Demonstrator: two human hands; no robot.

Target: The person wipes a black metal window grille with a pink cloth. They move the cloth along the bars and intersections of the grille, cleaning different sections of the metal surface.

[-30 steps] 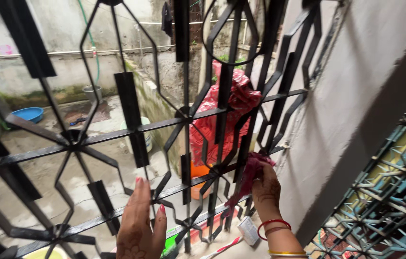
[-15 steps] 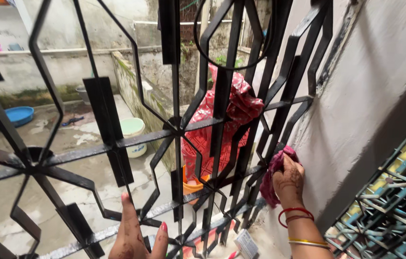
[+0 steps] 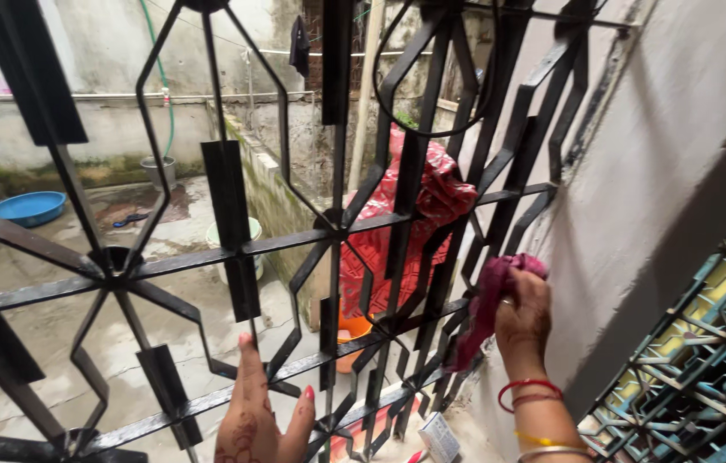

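Cloth shifted lower on grille, right hand gripping, wrist cropped

the ledge below my window grille is pale and gritty. a small white box lies flat on it, just beside the grille's lower bars. a red and white stick-like item lies near the box, partly cut off at the frame edge.

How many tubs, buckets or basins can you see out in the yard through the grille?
4: a blue basin at far left, a grey bucket by the back wall, a pale green bucket behind the centre bars, an orange one under the red cloth. Bars may hide others.
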